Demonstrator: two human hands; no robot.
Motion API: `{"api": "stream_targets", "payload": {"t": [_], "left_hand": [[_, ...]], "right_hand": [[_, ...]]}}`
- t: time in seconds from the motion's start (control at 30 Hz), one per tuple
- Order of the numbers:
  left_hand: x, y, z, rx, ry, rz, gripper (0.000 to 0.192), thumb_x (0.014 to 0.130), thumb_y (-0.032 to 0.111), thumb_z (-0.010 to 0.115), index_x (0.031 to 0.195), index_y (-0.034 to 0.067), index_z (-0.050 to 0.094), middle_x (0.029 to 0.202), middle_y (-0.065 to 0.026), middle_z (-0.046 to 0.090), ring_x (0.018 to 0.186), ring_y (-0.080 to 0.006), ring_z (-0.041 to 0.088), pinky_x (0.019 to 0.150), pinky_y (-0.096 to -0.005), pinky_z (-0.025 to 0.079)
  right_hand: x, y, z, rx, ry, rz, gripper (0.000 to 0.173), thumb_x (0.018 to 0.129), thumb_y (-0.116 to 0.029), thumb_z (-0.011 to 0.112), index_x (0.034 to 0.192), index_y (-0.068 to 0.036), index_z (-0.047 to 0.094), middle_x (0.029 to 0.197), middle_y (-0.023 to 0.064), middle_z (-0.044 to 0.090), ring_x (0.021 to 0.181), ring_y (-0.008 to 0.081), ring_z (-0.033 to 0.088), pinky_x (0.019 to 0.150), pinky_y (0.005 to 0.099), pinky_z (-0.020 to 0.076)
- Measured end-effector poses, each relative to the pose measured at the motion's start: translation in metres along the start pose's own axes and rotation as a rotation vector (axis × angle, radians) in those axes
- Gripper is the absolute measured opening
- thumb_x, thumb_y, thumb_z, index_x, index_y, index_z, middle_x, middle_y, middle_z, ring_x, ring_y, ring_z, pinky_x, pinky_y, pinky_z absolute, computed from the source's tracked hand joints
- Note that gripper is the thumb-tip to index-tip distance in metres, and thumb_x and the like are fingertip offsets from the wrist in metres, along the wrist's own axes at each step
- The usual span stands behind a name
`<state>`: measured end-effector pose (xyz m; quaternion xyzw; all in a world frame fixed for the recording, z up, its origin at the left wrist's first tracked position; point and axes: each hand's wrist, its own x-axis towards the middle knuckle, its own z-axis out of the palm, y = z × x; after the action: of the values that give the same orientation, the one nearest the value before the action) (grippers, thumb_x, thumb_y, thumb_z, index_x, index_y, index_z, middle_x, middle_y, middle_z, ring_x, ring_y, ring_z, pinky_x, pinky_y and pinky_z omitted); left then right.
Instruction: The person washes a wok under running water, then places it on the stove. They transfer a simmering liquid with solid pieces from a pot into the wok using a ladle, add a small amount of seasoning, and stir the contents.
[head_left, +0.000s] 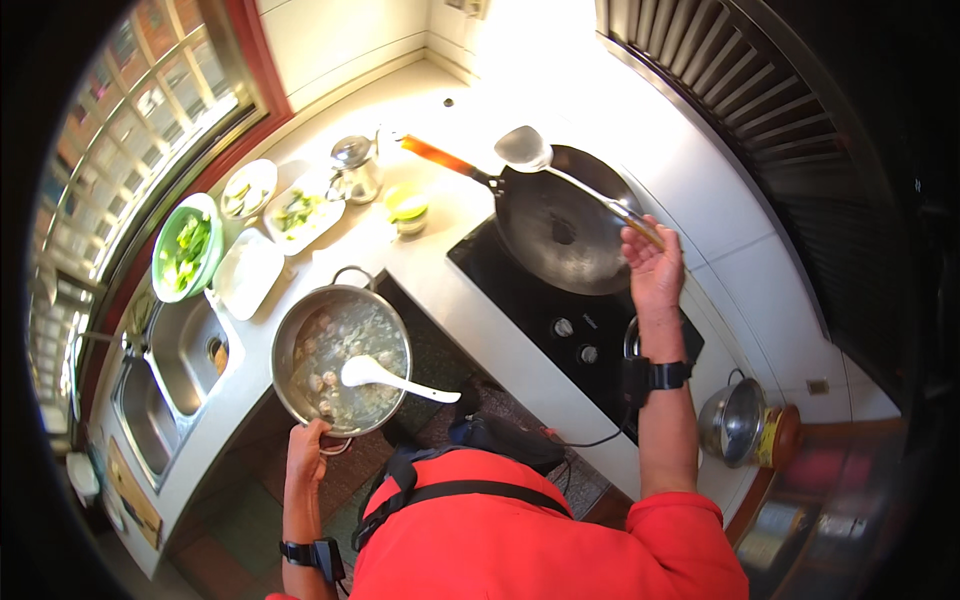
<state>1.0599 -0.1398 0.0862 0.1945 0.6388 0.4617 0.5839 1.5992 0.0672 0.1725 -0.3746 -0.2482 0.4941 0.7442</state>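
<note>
By its near loop handle, my left hand (307, 454) grips a stainless steel pot (281, 375) at the counter's edge. Cloudy soup (330, 330) with meatballs and pale pieces fills much of it. A white ladle (367, 371) rests in the soup, its handle lying over the pot's right rim. My right hand (654, 262) is closed around the wooden end of a metal wok spatula (525, 150). The spatula's blade is over the far rim of a dark wok (559, 225) with an orange handle (442, 154). That wok sits on a black cooktop (525, 322).
A green bowl (214, 262) of leafy vegetables, a white tray (251, 274), a plate of chopped greens (319, 225) and a metal kettle (356, 165) stand along the window-side counter. A double sink (191, 360) is at left. A metal bowl (731, 420) and a lidded jar (780, 439) stand at right.
</note>
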Motion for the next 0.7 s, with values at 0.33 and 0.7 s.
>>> {"api": "stream_targets", "payload": {"t": [0.33,0.7], "left_hand": [[0.015,-0.031,-0.025,-0.12,0.055,-0.018,0.027,0.085,0.009,0.058,0.09,-0.017,0.064,0.08,-0.0224,0.069,0.066,-0.0285,0.071,0.059,-0.0374,0.06],[0.014,-0.041,-0.029,-0.226,0.124,-0.032,0.027,0.087,0.01,0.059,0.086,-0.016,0.064,0.078,-0.0212,0.069,0.066,-0.0279,0.071,0.058,-0.038,0.06]], "right_hand": [[-0.091,-0.007,0.197,-0.445,-0.335,-0.067,0.045,0.097,-0.033,0.049,0.119,0.004,0.061,0.079,0.0135,0.07,0.058,0.0119,0.064,0.049,0.0204,0.0492],[-0.188,0.115,0.347,-0.38,-1.339,-0.243,0.024,0.097,-0.01,0.06,0.118,0.002,0.063,0.102,0.0127,0.07,0.088,0.0195,0.072,0.078,0.028,0.0574]]}}
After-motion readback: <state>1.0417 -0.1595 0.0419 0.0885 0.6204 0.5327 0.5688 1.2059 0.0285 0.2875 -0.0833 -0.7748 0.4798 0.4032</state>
